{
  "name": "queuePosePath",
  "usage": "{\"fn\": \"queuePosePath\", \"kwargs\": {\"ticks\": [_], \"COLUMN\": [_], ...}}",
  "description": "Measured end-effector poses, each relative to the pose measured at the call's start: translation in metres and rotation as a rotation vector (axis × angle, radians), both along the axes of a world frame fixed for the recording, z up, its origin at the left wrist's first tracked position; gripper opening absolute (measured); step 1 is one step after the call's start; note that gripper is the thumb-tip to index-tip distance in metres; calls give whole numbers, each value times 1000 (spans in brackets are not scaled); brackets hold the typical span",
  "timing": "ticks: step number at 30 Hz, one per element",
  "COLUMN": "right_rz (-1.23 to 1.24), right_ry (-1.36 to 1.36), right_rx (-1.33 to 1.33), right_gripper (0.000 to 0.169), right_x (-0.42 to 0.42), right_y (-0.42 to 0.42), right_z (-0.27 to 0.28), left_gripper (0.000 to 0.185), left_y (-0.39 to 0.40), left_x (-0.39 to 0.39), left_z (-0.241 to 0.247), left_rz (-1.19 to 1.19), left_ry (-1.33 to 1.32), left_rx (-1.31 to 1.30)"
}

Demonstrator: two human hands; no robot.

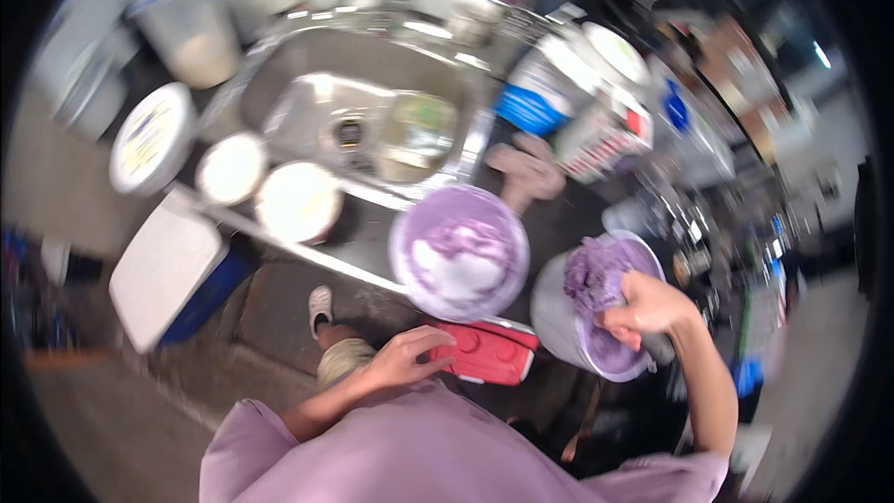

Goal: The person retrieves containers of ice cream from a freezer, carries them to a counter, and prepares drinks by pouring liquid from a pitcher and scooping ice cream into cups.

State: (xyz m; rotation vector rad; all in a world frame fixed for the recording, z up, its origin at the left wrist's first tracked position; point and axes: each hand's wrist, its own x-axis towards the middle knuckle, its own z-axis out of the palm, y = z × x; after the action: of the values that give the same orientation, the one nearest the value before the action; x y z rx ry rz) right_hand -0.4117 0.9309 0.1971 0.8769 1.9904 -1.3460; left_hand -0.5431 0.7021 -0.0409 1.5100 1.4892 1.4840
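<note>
My right hand (646, 307) is closed at the mouth of a tilted white tub (566, 314) whose inside is coated with purple paste. A lump of thick purple paste (594, 276) rises beside its fingers, on a utensil that is mostly hidden and too blurred to name. My left hand (412, 360) rests with fingers apart at the left end of a red case or box (482, 353), not gripping it. Between the hands, farther forward, stands a round tub (457, 251) with purple and white creamy contents.
A steel sink (300, 105) holding a clear container (415, 133) lies ahead. Round white-topped tubs (297, 202) line its near edge. A crumpled cloth (531, 171), a carton (604, 133) and a blue-and-white package (534, 105) stand right of it. A white-lidded blue bin (167, 269) is at left.
</note>
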Motion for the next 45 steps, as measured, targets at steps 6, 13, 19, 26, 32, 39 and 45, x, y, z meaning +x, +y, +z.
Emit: {"fn": "queuePosePath", "kwargs": {"ticks": [6, 13, 19, 26, 32, 39, 45], "right_rz": [206, 746, 1099, 1336, 1362, 1135, 682], "right_ry": [170, 364, 439, 117, -61, -91, 71], "right_rx": [-15, 555, 1238, 1365, 1317, 1187, 601], "right_gripper": [13, 24, 17, 13, 11, 14, 18], "right_x": [-173, -370, -435, -488, -511, -503, -449], "right_y": [-99, -178, -225, -257, -262, -236, -140], "right_z": [9, -1, -29, -16, 0, 16, 42], "left_gripper": [16, 14, 15, 12, 15, 22, 21], "left_y": [-142, -277, -358, -381, -372, -373, -383], "left_x": [-88, -174, -249, -346, -394, -395, -377], "left_z": [-29, -66, -117, -167, -178, -235, -262], "left_rz": [419, 851, 846, 629, 571, 355, 563], "left_ry": [219, -16, -30, -9, -33, 217, 66], "left_rx": [-225, -499, -690, -722, -750, -959, -1059]}}
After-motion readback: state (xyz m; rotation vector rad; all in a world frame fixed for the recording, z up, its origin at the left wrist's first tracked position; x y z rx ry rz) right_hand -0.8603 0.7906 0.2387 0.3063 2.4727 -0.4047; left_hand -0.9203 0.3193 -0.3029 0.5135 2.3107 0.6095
